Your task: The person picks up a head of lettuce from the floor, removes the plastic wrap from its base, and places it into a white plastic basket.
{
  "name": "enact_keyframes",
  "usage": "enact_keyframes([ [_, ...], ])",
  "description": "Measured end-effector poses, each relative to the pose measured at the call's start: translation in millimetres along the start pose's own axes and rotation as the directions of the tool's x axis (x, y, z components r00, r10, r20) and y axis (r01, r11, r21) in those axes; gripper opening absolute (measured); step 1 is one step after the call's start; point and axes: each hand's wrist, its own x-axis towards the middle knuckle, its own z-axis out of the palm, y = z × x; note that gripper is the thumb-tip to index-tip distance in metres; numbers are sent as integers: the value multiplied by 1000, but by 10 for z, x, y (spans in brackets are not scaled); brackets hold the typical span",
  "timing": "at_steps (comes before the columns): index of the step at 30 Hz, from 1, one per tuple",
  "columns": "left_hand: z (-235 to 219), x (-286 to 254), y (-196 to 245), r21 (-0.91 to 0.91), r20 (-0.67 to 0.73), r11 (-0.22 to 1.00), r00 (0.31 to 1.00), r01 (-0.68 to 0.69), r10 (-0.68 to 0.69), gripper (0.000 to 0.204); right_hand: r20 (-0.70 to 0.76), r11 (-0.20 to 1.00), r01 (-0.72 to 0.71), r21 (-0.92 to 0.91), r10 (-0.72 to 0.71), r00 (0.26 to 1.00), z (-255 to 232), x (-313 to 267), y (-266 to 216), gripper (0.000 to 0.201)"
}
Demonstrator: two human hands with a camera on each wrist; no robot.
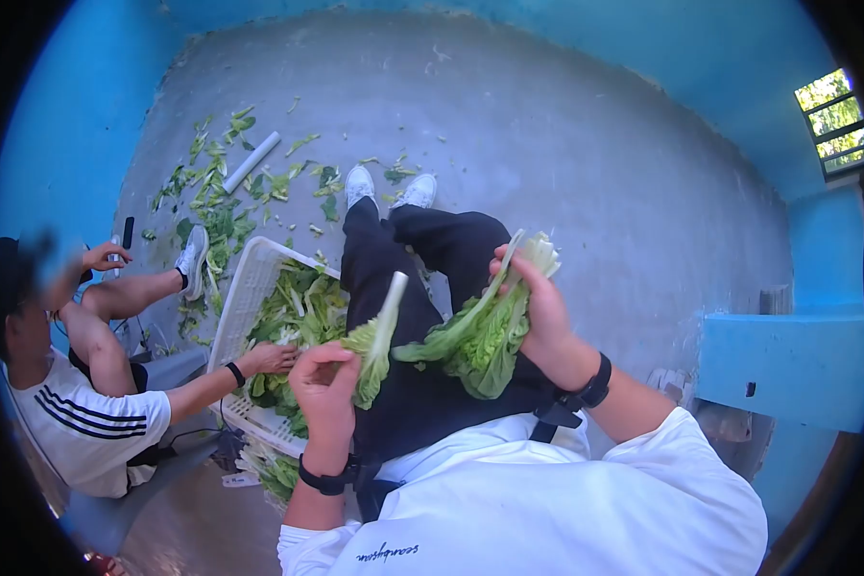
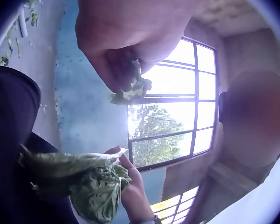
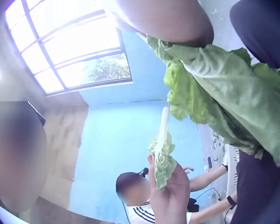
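Observation:
In the head view my left hand [image 1: 324, 392] pinches a single lettuce leaf [image 1: 379, 344] between thumb and fingers, its pale stalk pointing up and away. The same leaf [image 3: 163, 158] stands upright in the right wrist view. My right hand [image 1: 547, 322] grips a head of lettuce [image 1: 494, 350] near its whitish stem end, above my lap. Green outer leaves hang from that head toward the left. Broad leaves of the lettuce head [image 3: 224, 84] show close up in the right wrist view, where the hand covers the stem end.
A white plastic crate [image 1: 243, 288] full of loose leaves stands at my left. Another person [image 1: 86, 403] sits beyond it, one hand reaching into the crate. Scattered leaves [image 1: 216, 211] and a pale tube [image 1: 252, 161] lie on the floor. More greens [image 1: 274, 470] sit beside the crate.

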Motion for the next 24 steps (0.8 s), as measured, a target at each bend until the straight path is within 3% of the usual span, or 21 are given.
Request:
enact_keyframes([
  [3, 18, 47, -11, -11, -90, 1000, 996, 1, -2, 17, 37, 996, -83, -35, 84, 996, -69, 4, -38, 25],
  [5, 8, 53, -5, 47, -62, 998, 997, -43, 46, 18, 71, 981, -155, -113, 164, 984, -4, -59, -8, 24],
  [7, 52, 25, 38, 151, -36, 984, 994, -93, 100, 19, 205, 976, -195, -96, 211, 956, -9, -60, 89, 25],
  [10, 239, -3, 109, 337, 159, 872, 935, -354, 318, 19, 371, 965, -261, -25, 251, 894, -15, -72, 217, 31],
  [13, 422, -17, 230, 409, 374, 770, 860, -489, 347, 20, 334, 981, -191, -28, 189, 923, 215, -198, 237, 36],
  [14, 434, 2, 197, 390, 438, 728, 809, -564, 392, 21, 368, 984, -179, -2, 167, 915, 240, -220, 287, 39],
  [18, 407, 89, 82, 280, 625, 690, 672, -668, 397, 21, 266, 969, -153, -192, 201, 943, 211, -149, 353, 29],
  [21, 393, 131, 163, 277, 714, 700, 629, -658, 309, 25, 241, 973, -114, -199, 162, 957, 178, 0, 431, 22],
  [24, 211, 159, 219, 301, 638, 852, 755, -428, 154, 30, 295, 987, -7, -162, 55, 954, 164, 45, 373, 16],
])
